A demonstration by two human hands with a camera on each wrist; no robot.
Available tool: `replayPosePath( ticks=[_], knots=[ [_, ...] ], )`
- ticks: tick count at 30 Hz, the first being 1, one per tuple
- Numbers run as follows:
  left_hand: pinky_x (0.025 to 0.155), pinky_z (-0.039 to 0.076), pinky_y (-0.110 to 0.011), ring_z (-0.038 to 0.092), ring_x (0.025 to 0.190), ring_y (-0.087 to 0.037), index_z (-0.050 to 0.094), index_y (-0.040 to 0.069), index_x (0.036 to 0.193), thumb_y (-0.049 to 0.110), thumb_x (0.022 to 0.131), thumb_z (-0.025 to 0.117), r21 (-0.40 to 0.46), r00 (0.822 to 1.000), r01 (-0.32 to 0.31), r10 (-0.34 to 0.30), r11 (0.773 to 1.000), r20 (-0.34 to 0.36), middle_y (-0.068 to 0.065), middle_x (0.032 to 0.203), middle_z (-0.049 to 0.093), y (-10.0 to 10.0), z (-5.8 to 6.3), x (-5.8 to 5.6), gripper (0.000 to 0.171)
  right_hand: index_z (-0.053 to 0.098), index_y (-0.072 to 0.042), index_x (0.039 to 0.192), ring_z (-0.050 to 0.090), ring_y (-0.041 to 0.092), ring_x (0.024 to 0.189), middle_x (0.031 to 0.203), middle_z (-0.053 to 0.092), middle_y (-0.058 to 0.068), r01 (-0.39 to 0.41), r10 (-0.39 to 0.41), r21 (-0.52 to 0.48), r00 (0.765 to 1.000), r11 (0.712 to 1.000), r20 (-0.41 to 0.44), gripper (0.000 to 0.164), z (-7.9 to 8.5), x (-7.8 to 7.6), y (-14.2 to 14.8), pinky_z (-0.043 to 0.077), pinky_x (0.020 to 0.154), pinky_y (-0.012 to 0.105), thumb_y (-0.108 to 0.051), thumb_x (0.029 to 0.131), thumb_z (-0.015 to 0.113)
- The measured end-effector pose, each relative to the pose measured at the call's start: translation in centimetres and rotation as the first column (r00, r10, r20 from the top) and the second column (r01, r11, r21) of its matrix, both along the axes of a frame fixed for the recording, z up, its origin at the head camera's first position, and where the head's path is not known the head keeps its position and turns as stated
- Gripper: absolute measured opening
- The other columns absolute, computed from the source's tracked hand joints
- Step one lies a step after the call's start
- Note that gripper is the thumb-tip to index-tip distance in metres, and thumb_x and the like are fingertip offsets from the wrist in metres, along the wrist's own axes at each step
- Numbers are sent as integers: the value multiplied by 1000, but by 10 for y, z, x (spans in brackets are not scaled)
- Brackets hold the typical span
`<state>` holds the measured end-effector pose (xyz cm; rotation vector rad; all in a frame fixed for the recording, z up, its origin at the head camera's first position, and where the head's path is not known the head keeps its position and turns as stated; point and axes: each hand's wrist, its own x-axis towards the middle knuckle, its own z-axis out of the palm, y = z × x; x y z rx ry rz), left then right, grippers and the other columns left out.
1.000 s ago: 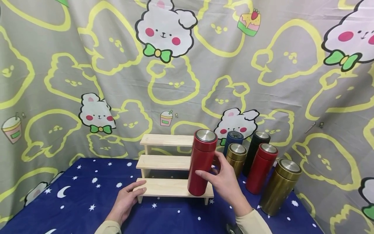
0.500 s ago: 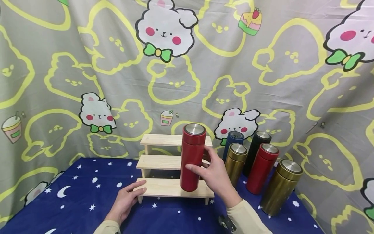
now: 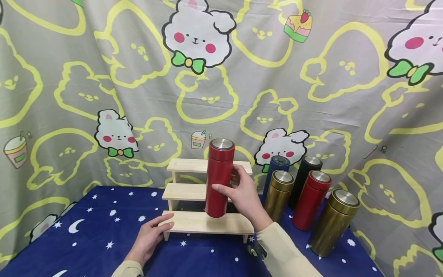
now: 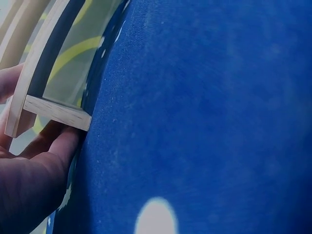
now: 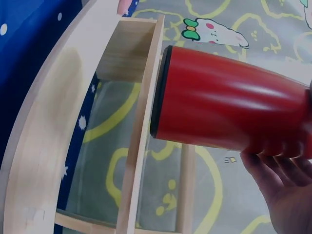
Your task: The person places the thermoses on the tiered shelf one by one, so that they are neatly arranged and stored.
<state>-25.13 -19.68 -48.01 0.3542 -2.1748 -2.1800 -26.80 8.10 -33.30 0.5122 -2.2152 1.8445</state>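
My right hand (image 3: 246, 192) grips a red thermos flask (image 3: 220, 177) with a steel-topped lid, its thumb across the front. The flask is upright in front of a three-step wooden display stand (image 3: 207, 223). In the right wrist view, the flask's dark base (image 5: 161, 92) is close to one of the stand's boards; I cannot tell whether they touch. My left hand (image 3: 149, 234) holds the left end of the bottom step. In the left wrist view, its fingers (image 4: 63, 146) curl about the stand's leg (image 4: 58, 112).
Right of the stand are a blue flask (image 3: 278, 165), a black flask (image 3: 306, 177), another red flask (image 3: 311, 200), a short gold flask (image 3: 279, 196) and a front gold flask (image 3: 333, 223). A starry blue cloth (image 3: 104, 227) covers the table. A cartoon curtain (image 3: 145, 96) hangs behind.
My right hand has carried the red thermos flask left, upward and farther back, from the bottom step's right end to in front of the stand's upper steps. The left hand has stayed in place.
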Motion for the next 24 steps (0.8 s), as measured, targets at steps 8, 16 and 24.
replayPosePath(
  ticks=[8, 16, 24],
  knots=[
    [101, 40, -52, 55, 115, -31, 65, -1, 126, 15, 84, 78, 0, 1000, 9, -9, 1000, 5, -29, 145, 40, -1, -1, -2, 47, 48, -13, 139, 58, 25, 112, 125, 60, 7, -8, 8, -29, 1000, 1000, 20, 73, 6, -15, -8, 51, 91, 44, -25, 78, 86],
    [100, 42, -50, 56, 115, -31, 65, -1, 126, 15, 84, 78, 0, 1000, 13, -13, 1000, -2, -30, 145, 40, -2, -2, -3, 47, 49, -16, 138, 59, 24, 110, 124, 60, 3, -23, 23, -29, 1000, 999, 3, 72, 16, -25, -12, 55, 83, 45, -31, 78, 85],
    [98, 45, -47, 58, 111, -28, 66, -2, 125, 14, 84, 79, 12, 1000, 8, -8, 1000, -11, -30, 144, 41, -1, -3, -3, 46, 49, -20, 137, 57, 21, 111, 123, 59, -1, -32, 32, -6, 999, 999, -6, 68, 30, -36, -21, 55, 81, 44, -32, 79, 84]
  ],
)
